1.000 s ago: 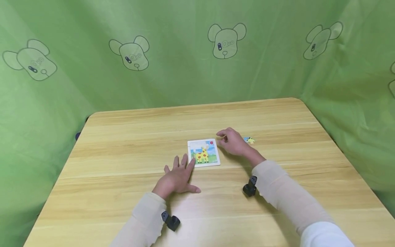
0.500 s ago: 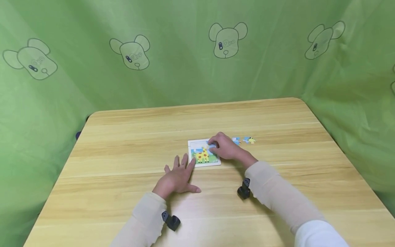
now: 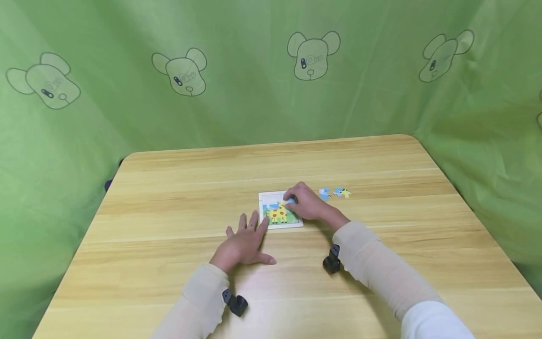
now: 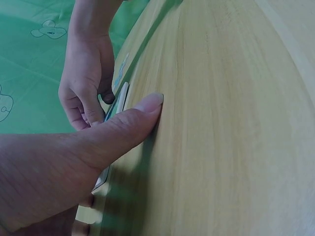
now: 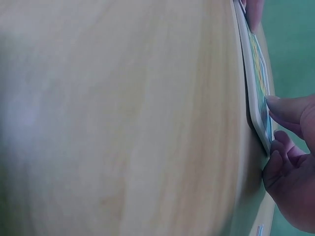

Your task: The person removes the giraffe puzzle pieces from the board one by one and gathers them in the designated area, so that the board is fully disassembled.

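A small white-framed jigsaw puzzle (image 3: 281, 227) with a giraffe picture lies flat on the table. My left hand (image 3: 243, 246) rests palm down with fingers spread, its fingertips touching the frame's lower left corner. At the puzzle's upper right, my right hand (image 3: 311, 202) curls thumb and index finger at a blue puzzle piece (image 3: 291, 200), mostly covered by the hand. In the right wrist view, the right thumb (image 5: 288, 109) touches the puzzle's surface (image 5: 257, 64). The upper left of the picture area looks pale, without picture.
Loose jigsaw pieces lie right of the puzzle: a blue one (image 3: 324, 194) and a blue and yellow group (image 3: 342, 192). The wooden table (image 3: 169, 197) has rounded far corners. A green curtain (image 3: 245, 108) with bear-head drawings surrounds its back and sides.
My right hand has moved left from beside the frame onto the puzzle's upper right, uncovering a loose blue piece. It has shifted only slightly in the last half second. The left hand stays put.
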A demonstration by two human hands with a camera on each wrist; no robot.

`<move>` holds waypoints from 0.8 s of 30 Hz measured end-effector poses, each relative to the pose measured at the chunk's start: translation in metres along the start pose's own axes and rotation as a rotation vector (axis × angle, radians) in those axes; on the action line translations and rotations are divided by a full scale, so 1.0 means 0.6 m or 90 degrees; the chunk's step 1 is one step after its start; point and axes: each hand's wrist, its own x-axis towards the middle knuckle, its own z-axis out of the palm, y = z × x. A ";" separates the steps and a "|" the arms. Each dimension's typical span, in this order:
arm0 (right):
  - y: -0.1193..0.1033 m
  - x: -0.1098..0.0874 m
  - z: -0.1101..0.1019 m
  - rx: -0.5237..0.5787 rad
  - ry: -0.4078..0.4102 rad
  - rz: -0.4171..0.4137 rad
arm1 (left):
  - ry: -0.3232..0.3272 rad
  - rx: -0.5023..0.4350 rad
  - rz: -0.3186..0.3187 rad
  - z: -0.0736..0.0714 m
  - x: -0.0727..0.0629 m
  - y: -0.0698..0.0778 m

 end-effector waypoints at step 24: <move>0.000 -0.006 -0.002 -0.006 0.022 0.014 | -0.002 0.002 0.000 0.000 -0.002 0.001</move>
